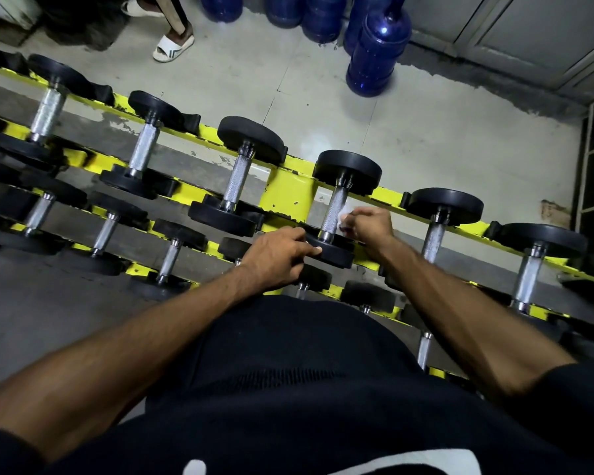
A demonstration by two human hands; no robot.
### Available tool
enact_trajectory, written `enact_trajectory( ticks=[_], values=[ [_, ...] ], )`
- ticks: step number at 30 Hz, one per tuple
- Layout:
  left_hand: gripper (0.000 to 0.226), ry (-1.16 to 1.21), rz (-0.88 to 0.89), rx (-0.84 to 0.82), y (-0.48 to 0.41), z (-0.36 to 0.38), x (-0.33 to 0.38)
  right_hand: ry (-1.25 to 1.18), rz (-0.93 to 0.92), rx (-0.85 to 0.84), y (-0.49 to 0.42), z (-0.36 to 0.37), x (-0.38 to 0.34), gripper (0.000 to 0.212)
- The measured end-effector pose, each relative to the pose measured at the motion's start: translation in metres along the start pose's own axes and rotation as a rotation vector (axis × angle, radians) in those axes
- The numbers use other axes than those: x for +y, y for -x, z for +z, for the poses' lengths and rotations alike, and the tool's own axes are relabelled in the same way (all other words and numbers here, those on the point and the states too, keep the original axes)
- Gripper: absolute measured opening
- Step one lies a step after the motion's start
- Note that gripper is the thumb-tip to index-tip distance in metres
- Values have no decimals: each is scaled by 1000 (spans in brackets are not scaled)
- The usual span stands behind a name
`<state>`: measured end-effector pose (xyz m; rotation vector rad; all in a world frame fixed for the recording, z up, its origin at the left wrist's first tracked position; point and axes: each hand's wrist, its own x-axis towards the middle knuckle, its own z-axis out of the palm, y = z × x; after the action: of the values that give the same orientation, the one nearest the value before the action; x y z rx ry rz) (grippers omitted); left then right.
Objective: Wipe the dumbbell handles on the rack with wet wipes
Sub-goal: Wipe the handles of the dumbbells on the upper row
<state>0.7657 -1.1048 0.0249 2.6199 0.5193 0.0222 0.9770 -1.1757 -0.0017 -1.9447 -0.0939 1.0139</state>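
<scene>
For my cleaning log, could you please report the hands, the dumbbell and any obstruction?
Right-hand grip pinches wet wipe against knurled dumbbell handle. Left-hand grip steadies that dumbbell's near head. Handle unobstructed.

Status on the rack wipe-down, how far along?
Done: no finished handle can be told apart by sight. In hand: the right hand holds a white wipe against the handle of one top-row dumbbell, while the left hand grips its near plate. Left: unclear; the neighbouring handles and lower rows on the yellow rack show no wipe on them.
</scene>
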Motion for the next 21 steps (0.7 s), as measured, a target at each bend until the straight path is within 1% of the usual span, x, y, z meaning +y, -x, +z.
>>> enact_trajectory(
  ticks=[1, 2, 4, 6, 8, 10, 11, 13, 14, 15, 16, 19, 20, 21],
  values=[
    [37, -1, -1, 7, 0, 1, 0, 117, -43, -35, 2, -4, 6, 7],
    [36, -3, -1, 13, -1, 1, -1, 231, -127, -59, 4, -7, 11, 5],
    [35, -10, -1, 21, -3, 1, 0, 435, -373, -41, 5, -8, 13, 15],
    [34, -13, 0, 28, -5, 1, 0, 536, -566, 11, 3, -3, 8, 22],
    [33, -13, -5, 27, -5, 2, 1, 566, -660, 87, -3, 0, 1, 22],
    [34, -14, -6, 22, -5, 2, 1, 640, -766, 90, -6, 0, -3, 19],
    [34, -14, -3, 21, -5, 2, 0, 738, -849, 20, -5, -1, -4, 19],
    [35, -16, 0, 15, -4, 2, 0, 1022, -977, -224, 0, -3, -6, 22],
    [35, -17, -1, 13, -4, 2, -1, 1163, -982, -330, 1, -3, -9, 23],
    [36, -17, 0, 12, -4, 1, 0, 1273, -961, -379, 3, 0, -14, 22],
    [36, -15, 2, 13, -5, 1, 0, 1355, -931, -360, 3, 5, -22, 22],
    [36, -10, 3, 14, -6, 1, 0, 1522, -823, -150, 4, 28, -49, 25],
    [36, -13, 5, 18, -6, 1, 0, 1603, -788, -113, 6, 37, -55, 23],
    [36, -16, 7, 22, -5, 1, 0, 1700, -763, -122, 10, 45, -60, 19]
  ],
)
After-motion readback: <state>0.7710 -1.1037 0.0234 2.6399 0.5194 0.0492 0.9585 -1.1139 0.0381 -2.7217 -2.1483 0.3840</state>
